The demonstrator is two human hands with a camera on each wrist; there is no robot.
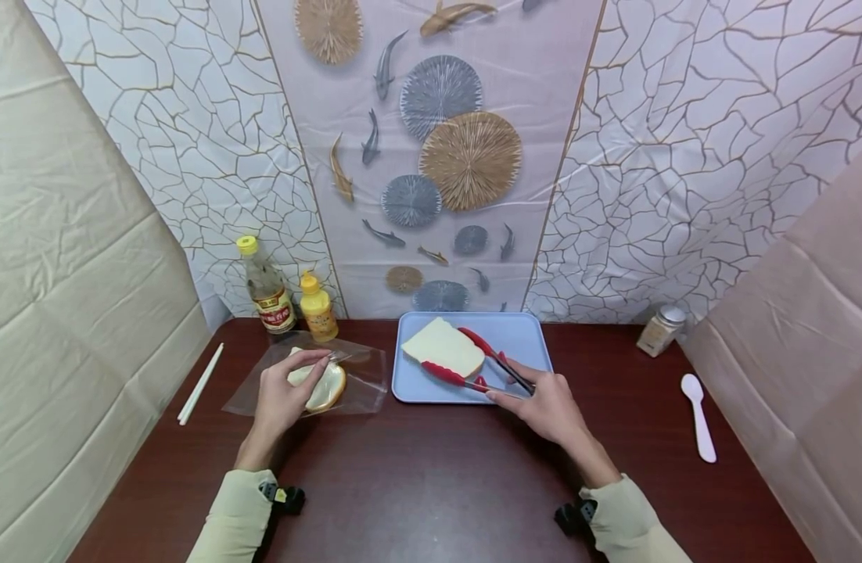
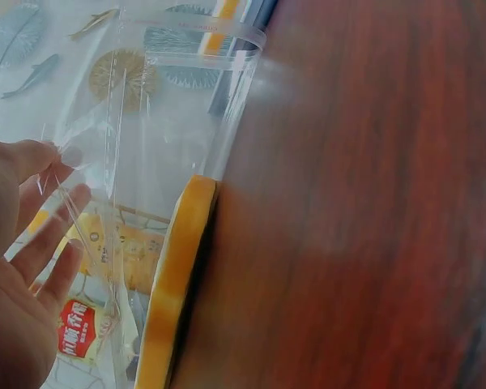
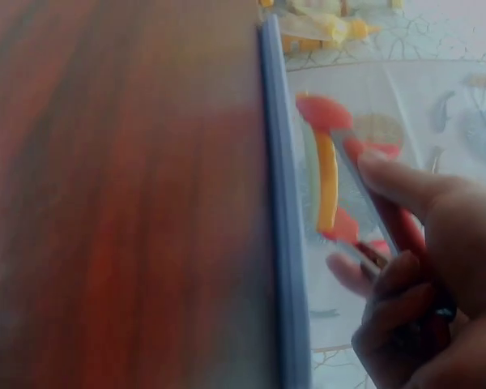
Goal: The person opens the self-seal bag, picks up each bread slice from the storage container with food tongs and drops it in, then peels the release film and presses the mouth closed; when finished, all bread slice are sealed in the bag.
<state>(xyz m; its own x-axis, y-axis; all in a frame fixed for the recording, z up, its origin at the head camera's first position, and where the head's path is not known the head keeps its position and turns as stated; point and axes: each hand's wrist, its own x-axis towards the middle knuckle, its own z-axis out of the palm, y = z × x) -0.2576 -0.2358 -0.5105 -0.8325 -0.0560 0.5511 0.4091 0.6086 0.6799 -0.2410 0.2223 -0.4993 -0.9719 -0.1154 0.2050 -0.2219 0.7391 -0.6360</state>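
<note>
My left hand [image 1: 279,395] pinches the film of a clear plastic bag [image 1: 366,367] between thumb and fingertip and lifts it a little. Inside the bag lies a crusted bread slice [image 1: 330,386], partly covered by that hand; its brown crust edge [image 2: 178,284] shows in the left wrist view. With my right hand [image 1: 552,407] I grip a pair of tongs [image 1: 441,373] with red tips. The tips stand on either side of another bread slice [image 1: 441,344] over the blue tray [image 1: 536,338]. In the right wrist view, this bread [image 3: 328,182] sits between the red tips.
Behind the bag stand a sauce bottle [image 1: 272,301] with a yellow cap and a yellow squeeze bottle [image 1: 318,309]. White chopsticks [image 1: 201,383] lie at the left. To the right are a shaker jar [image 1: 660,331] and a white spoon [image 1: 698,418]. Fabric walls enclose the dark table [image 1: 431,477].
</note>
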